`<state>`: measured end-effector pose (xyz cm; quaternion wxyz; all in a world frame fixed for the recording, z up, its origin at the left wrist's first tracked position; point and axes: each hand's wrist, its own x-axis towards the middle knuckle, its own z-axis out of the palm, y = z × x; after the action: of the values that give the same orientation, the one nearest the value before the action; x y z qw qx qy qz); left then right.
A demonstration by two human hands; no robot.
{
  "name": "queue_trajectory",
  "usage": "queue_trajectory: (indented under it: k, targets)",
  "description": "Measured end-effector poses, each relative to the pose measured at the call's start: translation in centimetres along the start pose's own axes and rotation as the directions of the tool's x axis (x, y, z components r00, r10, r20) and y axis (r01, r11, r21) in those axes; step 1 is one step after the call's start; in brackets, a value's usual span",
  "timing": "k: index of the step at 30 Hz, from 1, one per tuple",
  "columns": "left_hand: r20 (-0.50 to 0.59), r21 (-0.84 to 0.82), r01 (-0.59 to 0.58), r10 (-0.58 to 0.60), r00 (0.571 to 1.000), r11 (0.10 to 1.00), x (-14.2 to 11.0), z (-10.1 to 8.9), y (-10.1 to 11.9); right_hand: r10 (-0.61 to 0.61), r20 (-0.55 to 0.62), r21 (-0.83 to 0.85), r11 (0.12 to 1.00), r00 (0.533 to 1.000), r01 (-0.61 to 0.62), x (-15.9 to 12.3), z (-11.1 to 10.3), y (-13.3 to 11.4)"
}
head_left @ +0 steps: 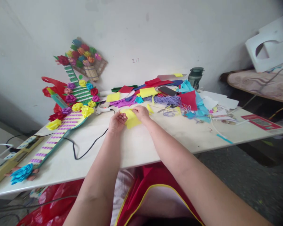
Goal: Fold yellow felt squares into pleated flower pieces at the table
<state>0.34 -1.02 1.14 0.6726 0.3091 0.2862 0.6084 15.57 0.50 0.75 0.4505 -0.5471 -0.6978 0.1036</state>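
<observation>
A small sheet of yellow crepe paper (132, 121) is between my two hands, just above the white table. My right hand (141, 113) pinches its upper right part, fingers pointing left. On its left side is my left hand (118, 121), palm turned up, with curled fingers closed at the paper's edge. Behind my hands lie folded purple paper (124, 103), more yellow sheets (148, 92) and red paper (126, 89). A white tool with a black cord, apparently a glue gun (103, 110), rests to the left of my left hand.
A striped guitar-shaped piece with paper flowers (77, 94) stands at the left. Purple yarn (166, 100), a dark phone (167, 91) and a green bottle (195, 78) are at the back. A black cord (73, 147) crosses the white table (141, 153). A power strip (19, 150) sits at left.
</observation>
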Motion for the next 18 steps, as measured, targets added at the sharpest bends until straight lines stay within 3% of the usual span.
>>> queue_trajectory:
  k: [4,9,14,18]
  targets:
    - [-0.012,0.028,-0.004,0.004,1.000,1.000,0.0,0.0,0.1,0.292,-0.142,0.065,0.956,0.946,-0.285,0.4,-1.9,0.6]
    - [-0.022,0.087,0.001,0.001,1.000,0.996,-0.1,0.2,0.0,0.567,-0.295,-0.007,0.804,0.769,-0.595,0.3,-4.4,1.4]
    - [-0.021,0.074,0.002,0.000,1.000,0.997,0.0,0.2,0.0,0.559,-0.387,-0.169,0.739,0.734,-0.652,0.1,-5.4,2.7]
    - [-0.024,0.083,0.003,-0.001,1.000,0.997,0.1,0.0,0.0,0.564,-0.404,-0.201,0.713,0.721,-0.671,-0.2,-5.2,3.6]
